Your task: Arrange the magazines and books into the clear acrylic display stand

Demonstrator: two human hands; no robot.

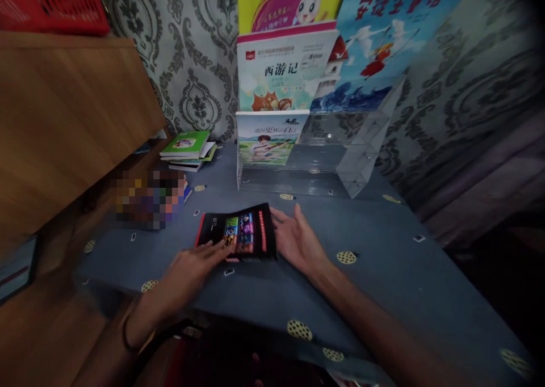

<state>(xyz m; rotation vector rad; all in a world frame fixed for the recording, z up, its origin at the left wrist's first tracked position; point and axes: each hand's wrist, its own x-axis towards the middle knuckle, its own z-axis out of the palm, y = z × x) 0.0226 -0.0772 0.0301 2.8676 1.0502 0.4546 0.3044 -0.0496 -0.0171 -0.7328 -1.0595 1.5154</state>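
Observation:
A black book (251,231) with small colourful pictures and a red strip lies on the cloth-covered table, its right side slightly raised. My left hand (187,273) rests on the book's near left part, fingers stretched out flat over the cover. At the book's right edge is my right hand (300,239), palm turned inward and thumb sticking up apart from the fingers. The right fingertips touch or reach just behind that edge; their ends are partly hidden by the book.
Behind stands a clear acrylic rack (357,160) with several picture books, including a white one (281,69) and a blue one (383,41). A stack of books (185,146) and a blurred pile (149,200) sit left. A wooden cabinet (72,103) borders the table.

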